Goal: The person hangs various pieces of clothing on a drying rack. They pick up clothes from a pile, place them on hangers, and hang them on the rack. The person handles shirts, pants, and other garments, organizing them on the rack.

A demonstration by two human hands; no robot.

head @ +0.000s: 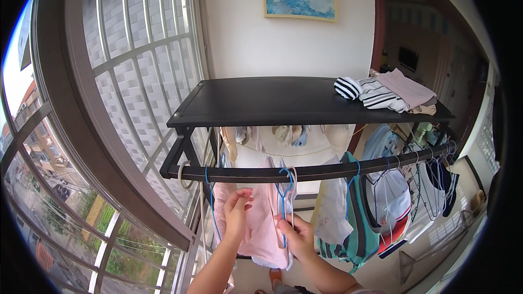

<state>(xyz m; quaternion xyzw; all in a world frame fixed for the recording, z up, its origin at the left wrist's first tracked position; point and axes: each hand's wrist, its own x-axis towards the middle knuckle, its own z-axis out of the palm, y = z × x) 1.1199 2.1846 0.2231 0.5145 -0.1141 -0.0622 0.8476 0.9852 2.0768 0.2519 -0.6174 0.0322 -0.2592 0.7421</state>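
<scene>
My right hand [297,232] is closed around the side of a blue clothes hanger [282,204], whose hook hangs over the black rail [318,172]. A pink cloth garment [261,228] hangs at this hanger, beside my fingers. Next to the blue hanger, a white hanger [292,171] hooks over the same rail. My left hand [239,208] is raised in front of the pink garment, its fingers curled and a little apart, with nothing visible in it. Left of it, another blue hanger [211,200] hangs by a pink textured cloth [220,208].
Folded clothes [392,92] lie on the right of the black shelf top [261,98]. Along the rail to the right hang a green striped garment [361,216], a white garment [392,196] and several hangers. Barred windows [135,49] stand at the left. Small items hang below the shelf.
</scene>
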